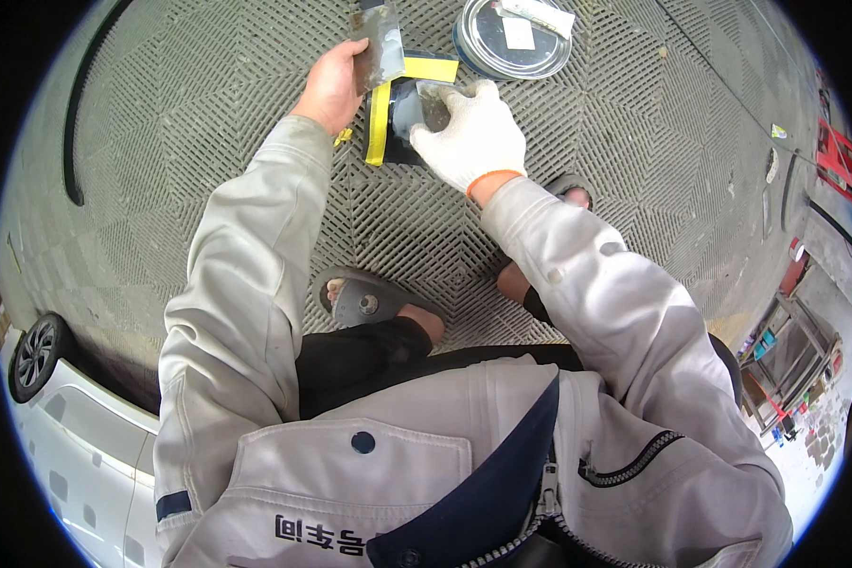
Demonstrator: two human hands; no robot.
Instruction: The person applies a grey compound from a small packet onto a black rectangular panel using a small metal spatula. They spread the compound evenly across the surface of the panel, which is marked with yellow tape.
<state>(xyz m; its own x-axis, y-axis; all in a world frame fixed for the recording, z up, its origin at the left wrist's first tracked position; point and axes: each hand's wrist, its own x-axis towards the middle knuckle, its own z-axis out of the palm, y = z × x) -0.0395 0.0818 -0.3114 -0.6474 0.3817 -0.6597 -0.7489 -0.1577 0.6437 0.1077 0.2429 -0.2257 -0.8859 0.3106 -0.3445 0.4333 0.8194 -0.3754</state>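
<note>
My bare left hand [331, 87] is closed on a flat metal putty spreader [379, 52], thumb on its face, with smears of grey paste on it. In a white knit glove, my right hand [473, 137] grips a second spreader [434, 104] whose blade shows beside the fingers. That blade lies over a dark panel [402, 142] on the floor. Grey paste [406, 106] covers part of the panel. Yellow tape [379, 123] edges its left side, and another strip [432, 68] runs along its far side. The gloved hand hides the panel's right part.
A round metal can [513, 43] stands just beyond my right hand, a white tube [537, 16] on its lid. Below is grey slotted floor matting [653, 161]. My sandalled feet [369, 301] are close in. A white car [85, 454] stands at left, a metal rack [795, 355] at right.
</note>
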